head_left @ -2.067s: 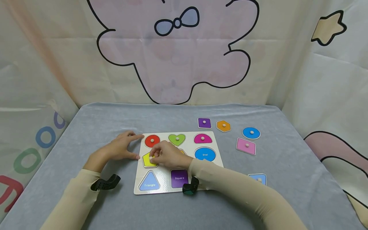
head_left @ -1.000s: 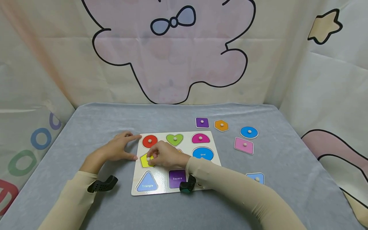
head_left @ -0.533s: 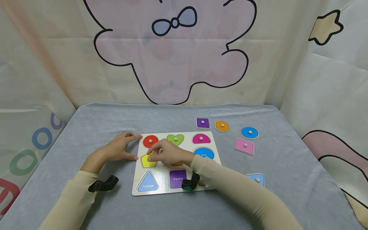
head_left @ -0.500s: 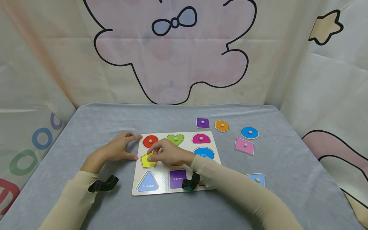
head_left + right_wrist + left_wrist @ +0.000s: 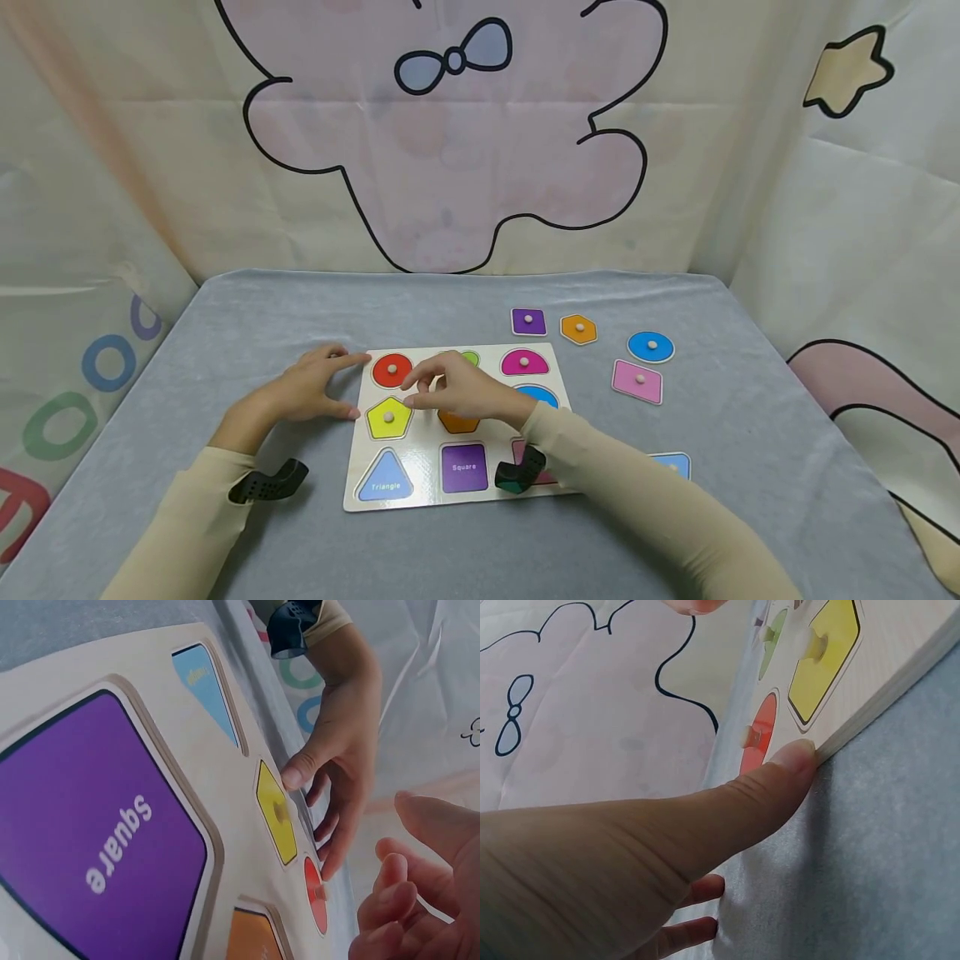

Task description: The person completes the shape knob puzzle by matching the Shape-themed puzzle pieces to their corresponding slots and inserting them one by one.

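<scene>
Two hands [image 5: 311, 386] [image 5: 468, 387] flank a knobbed yellow pentagon [image 5: 388, 427].

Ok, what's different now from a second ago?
The right hand has let go of the yellow pentagon's knob and moved off to the right and slightly away, holding nothing; the pentagon lies in its slot. Unchanged: the left hand at the board's left edge, and the loose pieces.

Cartoon curtains [image 5: 450, 150] screening a draped table [image 5: 315, 312] suggest a booth.
</scene>
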### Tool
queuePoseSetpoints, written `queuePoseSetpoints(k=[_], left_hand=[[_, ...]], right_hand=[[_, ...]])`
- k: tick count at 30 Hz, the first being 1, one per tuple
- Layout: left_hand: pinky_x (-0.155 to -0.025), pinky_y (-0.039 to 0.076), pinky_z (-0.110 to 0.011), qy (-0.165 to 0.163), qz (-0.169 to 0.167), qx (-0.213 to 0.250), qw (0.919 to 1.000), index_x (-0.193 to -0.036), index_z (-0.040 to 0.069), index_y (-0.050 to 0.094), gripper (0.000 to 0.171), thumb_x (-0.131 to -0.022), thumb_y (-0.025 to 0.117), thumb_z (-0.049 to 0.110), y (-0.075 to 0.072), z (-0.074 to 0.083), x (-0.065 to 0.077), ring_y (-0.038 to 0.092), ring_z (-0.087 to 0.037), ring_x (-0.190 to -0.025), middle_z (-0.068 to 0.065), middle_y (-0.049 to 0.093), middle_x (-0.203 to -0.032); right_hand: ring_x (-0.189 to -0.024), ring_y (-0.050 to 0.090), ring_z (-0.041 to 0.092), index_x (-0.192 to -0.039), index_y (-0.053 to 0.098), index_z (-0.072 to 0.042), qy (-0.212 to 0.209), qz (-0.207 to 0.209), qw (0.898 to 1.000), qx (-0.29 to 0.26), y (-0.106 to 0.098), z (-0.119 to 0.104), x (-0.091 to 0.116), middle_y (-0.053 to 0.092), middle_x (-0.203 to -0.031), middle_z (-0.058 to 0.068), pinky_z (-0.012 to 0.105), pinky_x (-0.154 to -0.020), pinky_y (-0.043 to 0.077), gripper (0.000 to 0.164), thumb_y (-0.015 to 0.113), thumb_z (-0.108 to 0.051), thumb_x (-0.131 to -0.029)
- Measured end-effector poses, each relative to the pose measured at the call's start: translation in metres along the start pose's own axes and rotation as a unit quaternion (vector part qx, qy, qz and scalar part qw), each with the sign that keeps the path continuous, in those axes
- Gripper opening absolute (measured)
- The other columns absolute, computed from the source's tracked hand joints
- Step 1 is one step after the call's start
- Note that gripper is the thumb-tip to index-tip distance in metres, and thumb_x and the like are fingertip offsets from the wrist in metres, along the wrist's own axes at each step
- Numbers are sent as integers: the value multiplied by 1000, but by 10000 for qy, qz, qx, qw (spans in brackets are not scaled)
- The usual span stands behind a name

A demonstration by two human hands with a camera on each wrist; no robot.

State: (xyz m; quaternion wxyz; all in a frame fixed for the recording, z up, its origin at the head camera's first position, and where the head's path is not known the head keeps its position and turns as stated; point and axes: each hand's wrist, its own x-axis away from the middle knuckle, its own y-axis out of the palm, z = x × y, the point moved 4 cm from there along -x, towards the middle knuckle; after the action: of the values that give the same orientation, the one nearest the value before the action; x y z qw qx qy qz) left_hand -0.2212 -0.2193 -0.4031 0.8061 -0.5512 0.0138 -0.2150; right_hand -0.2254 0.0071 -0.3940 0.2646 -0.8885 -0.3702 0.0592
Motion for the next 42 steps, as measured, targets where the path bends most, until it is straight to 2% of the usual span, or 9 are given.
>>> queuePoseSetpoints(k=[5, 11, 17, 28, 31, 33, 38, 40, 42], left_hand=[[-105, 39, -73, 38, 60, -5, 10000, -151, 16, 48, 91, -75, 86, 48, 1, -2, -1, 40, -50, -133, -29, 43, -147], [-106, 39, -70, 178, 101, 85, 9998, -150, 15, 49, 88, -76, 87, 45, 0, -2, 1, 41, -48, -132, -27, 44, -145], [-105, 38, -71, 193, 67, 145, 9997, -149, 15, 48, 86, -77, 86, 43, 1, -2, 1, 40, -50, -133, -29, 41, -147], [-106, 38, -72, -38, -48, 209, 9998, -151, 17, 46, 83, -80, 83, 41, 4, -2, -1, 37, -49, -136, -28, 38, -151], [-107, 37, -72, -47, -38, 202, 9998, -151, 17, 45, 84, -80, 83, 42, 4, -2, -1, 37, -49, -137, -28, 37, -152], [-106, 37, -72, -32, -26, 202, 9998, -151, 17, 45, 83, -80, 83, 41, 3, -1, 0, 37, -49, -137, -28, 37, -152], [-106, 39, -70, 46, -5, 169, 9998, -150, 17, 46, 85, -79, 84, 42, 3, -1, 0, 39, -47, -134, -26, 40, -148], [-106, 39, -70, 62, -10, 139, 9999, -150, 17, 46, 86, -78, 84, 42, 3, -1, 0, 40, -47, -133, -26, 41, -147], [-106, 39, -70, 62, -28, 117, 9999, -150, 17, 45, 87, -78, 85, 43, 3, -1, 0, 40, -47, -133, -26, 41, -147]], right_hand=[[-64, 48, 13, -116, 74, -7, 203, 143, 9997, -8, -8, 4, 4, 59, -83, 2, 19, -54, 40, 28, 73, -24, -93], [-58, 45, 14, -117, 73, -2, 52, 341, 9994, -40, -20, 9, 7, 59, -84, 5, 19, -53, 41, 28, 71, -19, -95], [-67, 49, 14, -117, 72, 0, -4, 511, 9987, -1, -33, 15, 12, 60, -84, 6, 19, -60, 43, 27, 69, -18, -96], [-82, 60, 36, -120, 71, -1, 247, 928, 9953, -131, -58, 29, 13, 62, -94, 7, 23, -69, 48, 30, 65, -20, -98], [-84, 60, 38, -120, 71, 0, 241, 1020, 9945, -35, -64, 30, 14, 64, -94, 8, 25, -68, 50, 30, 65, -20, -98], [-81, 59, 33, -120, 71, -1, 312, 1069, 9938, 24, -69, 32, 16, 64, -95, 8, 24, -65, 49, 30, 66, -21, -98], [-89, 56, 19, -118, 73, -4, 453, 1261, 9902, 391, -81, 38, 22, 66, -98, 9, 24, -72, 49, 28, 66, -23, -98], [-95, 55, 20, -116, 74, -5, 442, 1370, 9880, 551, -87, 42, 24, 67, -98, 9, 24, -77, 49, 27, 66, -23, -98], [-94, 55, 21, -116, 74, -4, 493, 1445, 9866, 573, -92, 46, 27, 66, -98, 9, 23, -73, 49, 27, 66, -23, -98]])
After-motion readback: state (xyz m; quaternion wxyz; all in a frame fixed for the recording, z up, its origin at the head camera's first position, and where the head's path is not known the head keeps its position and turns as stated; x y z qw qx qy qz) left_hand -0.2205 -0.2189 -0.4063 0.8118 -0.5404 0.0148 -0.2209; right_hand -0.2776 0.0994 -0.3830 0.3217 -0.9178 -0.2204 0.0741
